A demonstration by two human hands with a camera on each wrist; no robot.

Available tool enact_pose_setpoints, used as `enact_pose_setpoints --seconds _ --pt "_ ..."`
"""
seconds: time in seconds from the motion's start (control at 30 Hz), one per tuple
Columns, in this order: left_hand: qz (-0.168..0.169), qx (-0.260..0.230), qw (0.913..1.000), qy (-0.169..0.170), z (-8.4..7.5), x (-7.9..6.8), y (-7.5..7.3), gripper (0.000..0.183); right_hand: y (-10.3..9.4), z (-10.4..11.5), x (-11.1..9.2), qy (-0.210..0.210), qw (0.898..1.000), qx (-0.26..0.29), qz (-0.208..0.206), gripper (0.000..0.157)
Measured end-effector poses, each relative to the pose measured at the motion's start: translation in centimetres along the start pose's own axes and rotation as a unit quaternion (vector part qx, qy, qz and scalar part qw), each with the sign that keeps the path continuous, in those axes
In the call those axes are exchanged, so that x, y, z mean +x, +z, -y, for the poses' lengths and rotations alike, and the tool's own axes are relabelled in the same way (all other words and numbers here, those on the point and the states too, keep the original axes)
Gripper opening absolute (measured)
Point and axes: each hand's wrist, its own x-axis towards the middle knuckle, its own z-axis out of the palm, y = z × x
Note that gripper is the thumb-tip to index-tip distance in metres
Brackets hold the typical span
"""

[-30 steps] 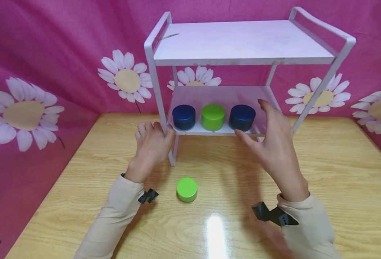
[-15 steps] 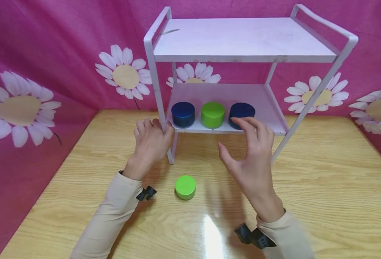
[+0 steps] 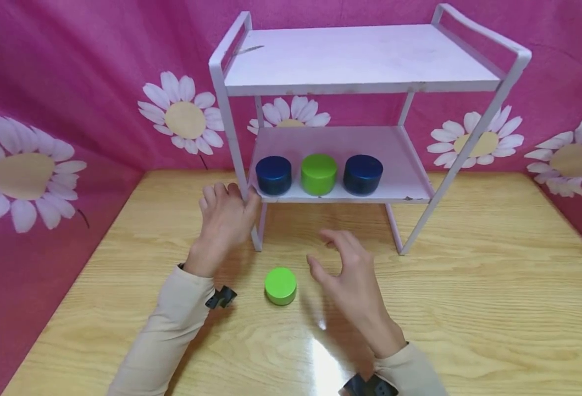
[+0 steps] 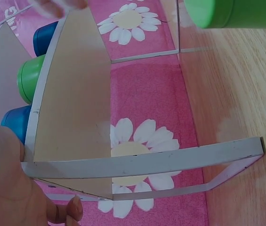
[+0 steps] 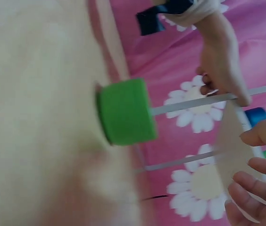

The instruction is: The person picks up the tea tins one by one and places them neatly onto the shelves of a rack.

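Observation:
A white two-tier shelf rack [image 3: 362, 58] stands on the table. My left hand [image 3: 226, 220] grips its front left post at the lower shelf's corner, fingers curled behind the post in the right wrist view. On that lower shelf sit a dark blue round container [image 3: 273, 176], a green round container [image 3: 319, 175] and another dark blue round container [image 3: 363, 175], in a row along the front edge. A second green round container [image 3: 281, 286] rests on the table before the rack. My right hand [image 3: 355, 280] hovers to its right, thumb and fingers spread apart, holding nothing.
The wood-grain table [image 3: 493, 297] extends to both sides of the rack. Behind it hangs a pink cloth [image 3: 122, 82] with large daisies. The rack's right front leg [image 3: 426, 220] stands beyond my right hand.
My right hand has drawn back from the right blue container on the shelf, moving down and left toward the green container on the table. My left hand keeps its grip on the post.

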Motion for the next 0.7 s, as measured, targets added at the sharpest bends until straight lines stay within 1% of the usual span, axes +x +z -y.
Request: enact_pose_setpoints --seconds 0.13,0.27,0.4,0.53,0.63,0.7 --pt "0.000 0.000 1.0000 -0.001 0.0 -0.1 0.2 0.050 1.0 -0.4 -1.5 0.057 0.997 0.012 0.047 0.040" --pt "-0.007 0.001 1.0000 0.003 0.0 -0.1 0.2 0.049 1.9 -0.5 -2.4 0.084 0.993 0.010 0.086 0.046" --pt "-0.004 -0.004 1.0000 0.005 0.0 -0.1 0.2 0.050 2.7 -0.3 -2.8 0.096 0.989 0.011 0.115 0.054" --pt "-0.007 -0.009 0.9999 0.007 -0.1 -0.1 0.2 0.051 3.4 -0.1 -3.0 0.104 0.982 0.009 0.156 0.065" --pt "-0.009 -0.008 0.9999 0.005 -0.1 -0.1 0.2 0.050 3.9 0.0 -3.3 0.094 0.977 -0.013 0.192 0.073" --pt "-0.010 -0.005 0.9999 0.004 0.0 -0.1 0.2 0.050 4.2 0.0 -3.5 0.082 0.975 -0.027 0.204 0.077"
